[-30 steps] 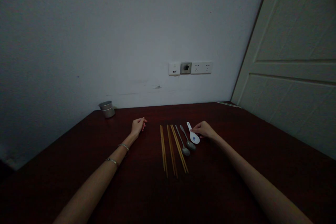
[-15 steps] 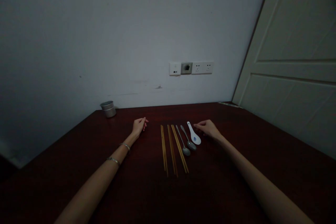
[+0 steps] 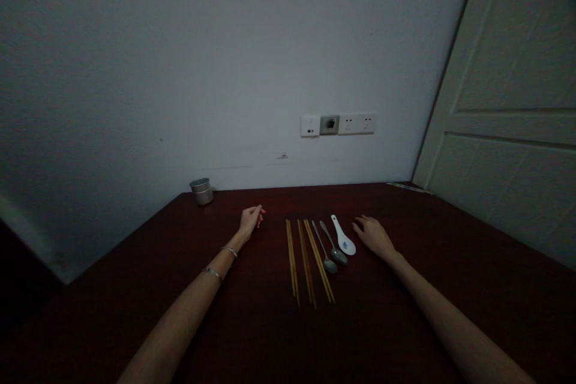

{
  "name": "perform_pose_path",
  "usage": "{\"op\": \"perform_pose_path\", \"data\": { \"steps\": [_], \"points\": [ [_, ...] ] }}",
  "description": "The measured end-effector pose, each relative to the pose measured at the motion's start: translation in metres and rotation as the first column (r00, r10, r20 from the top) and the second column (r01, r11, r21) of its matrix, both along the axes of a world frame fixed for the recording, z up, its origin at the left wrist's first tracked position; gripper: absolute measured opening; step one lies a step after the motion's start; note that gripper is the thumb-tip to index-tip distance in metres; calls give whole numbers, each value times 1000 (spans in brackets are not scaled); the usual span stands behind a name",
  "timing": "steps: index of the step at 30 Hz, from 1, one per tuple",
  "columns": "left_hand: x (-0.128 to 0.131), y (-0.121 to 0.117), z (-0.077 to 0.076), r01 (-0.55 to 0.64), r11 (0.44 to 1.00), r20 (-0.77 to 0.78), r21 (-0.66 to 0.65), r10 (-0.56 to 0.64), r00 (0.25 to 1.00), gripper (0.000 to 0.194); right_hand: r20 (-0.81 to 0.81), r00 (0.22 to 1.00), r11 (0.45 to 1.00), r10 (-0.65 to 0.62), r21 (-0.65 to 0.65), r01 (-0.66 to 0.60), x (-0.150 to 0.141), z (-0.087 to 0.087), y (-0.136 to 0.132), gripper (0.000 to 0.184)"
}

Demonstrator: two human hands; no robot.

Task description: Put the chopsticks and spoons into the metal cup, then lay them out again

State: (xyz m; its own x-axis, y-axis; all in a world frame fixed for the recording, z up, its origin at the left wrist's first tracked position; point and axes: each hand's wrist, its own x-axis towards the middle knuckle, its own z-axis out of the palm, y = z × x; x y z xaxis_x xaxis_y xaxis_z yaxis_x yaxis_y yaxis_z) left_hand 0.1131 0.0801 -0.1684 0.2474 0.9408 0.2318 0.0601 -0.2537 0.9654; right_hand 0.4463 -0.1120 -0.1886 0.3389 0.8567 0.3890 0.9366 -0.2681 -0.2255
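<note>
Three pairs of wooden chopsticks [image 3: 306,261] lie side by side on the dark red table. To their right are two metal spoons [image 3: 330,266], [image 3: 339,257] and a white ceramic soup spoon [image 3: 345,243] with a blue mark in its bowl. My right hand [image 3: 372,234] rests palm down just right of the ceramic spoon, its fingers spread and nothing in it. Left of the chopsticks, my left hand [image 3: 251,219] rests on its side with fingers loosely curled in, apparently around nothing. Two bracelets circle the left forearm.
A metal cup [image 3: 202,191] stands at the table's back left corner. The pale wall [image 3: 252,72] rises behind the table [image 3: 252,324], with a row of sockets [image 3: 337,125] on it. A panelled door [image 3: 508,84] borders the right side.
My right hand has moved slightly away from the ceramic spoon, its pinched fingers now spread and lowered flat. The whole view has shifted, placing everything a little further right. The utensils have stayed put.
</note>
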Motion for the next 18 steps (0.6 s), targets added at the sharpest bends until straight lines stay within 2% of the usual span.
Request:
{"op": "perform_pose_path", "data": {
  "steps": [4, 6, 10, 12, 15, 18],
  "points": [
    [-2, -1, 4, 38, 997, 33, -73, -36, 999, 33, 69, 998, 1000, -6, -17, 8, 3, -3, 2, 43],
    [-8, 1, 10, 18, 994, 68, -105, -11, 998, 33, 83, 997, 1000, 1, -6, -1, 5, -5, 2, 43],
    [-37, 19, 26, -166, 985, 85, -48, 170, 982, 31, 103, 994, 999, 45, 25, -48, 9, -11, 4, 43],
    [-61, 33, 33, -336, 942, 31, 6, 336, 941, 31, 130, 990, 998, 53, 29, -57, 11, -15, 5, 43],
    [-103, 56, 41, -571, 817, -82, 78, 576, 813, 31, 166, 985, 999, 45, 22, -49, 16, -21, 8, 45],
    [-143, 77, 46, -669, 737, -119, 100, 676, 727, 23, 186, 981, 998, 60, 17, -64, 23, -28, 11, 47]
  ]
}}
